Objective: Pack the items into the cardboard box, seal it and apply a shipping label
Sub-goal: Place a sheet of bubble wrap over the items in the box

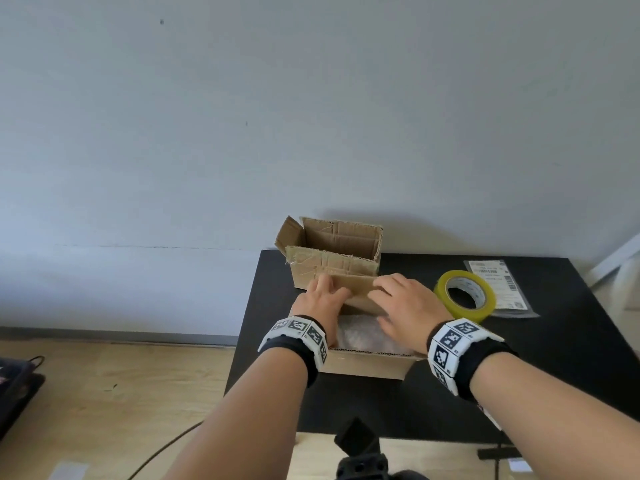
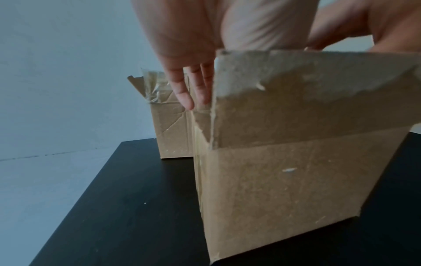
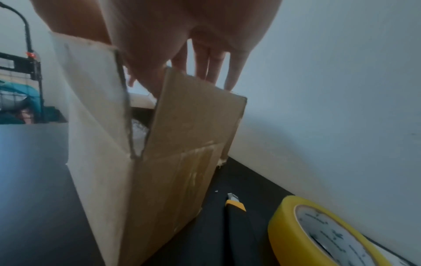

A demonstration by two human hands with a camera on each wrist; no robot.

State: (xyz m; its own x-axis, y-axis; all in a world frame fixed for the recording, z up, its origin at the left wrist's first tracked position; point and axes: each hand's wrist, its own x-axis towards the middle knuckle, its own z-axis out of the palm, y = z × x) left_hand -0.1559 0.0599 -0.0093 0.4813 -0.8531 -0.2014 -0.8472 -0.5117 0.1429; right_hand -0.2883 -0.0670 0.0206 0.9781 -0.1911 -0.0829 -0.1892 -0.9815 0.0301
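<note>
The near cardboard box [image 1: 367, 363] stands on the black table [image 1: 519, 368] with white bubble wrap [image 1: 363, 332] showing inside. Both my hands lie on its far flap [image 1: 360, 289] and press it down toward the opening. My left hand [image 1: 320, 296] has straight fingers [image 2: 185, 90] laid over the flap's left end. My right hand [image 1: 403, 301] rests flat on the right end, fingers [image 3: 212, 70] straight and thumb spread. The side flaps [image 3: 196, 115] stand partly up. A yellow tape roll [image 1: 465, 296] and a shipping label [image 1: 498, 282] in a clear sleeve lie to the right.
A second, open cardboard box [image 1: 332, 251] stands right behind the near one, against the wall. A black and yellow utility knife [image 3: 237, 210] lies between the near box and the tape roll [image 3: 318, 234]. Wooden floor and a cable are left of the table.
</note>
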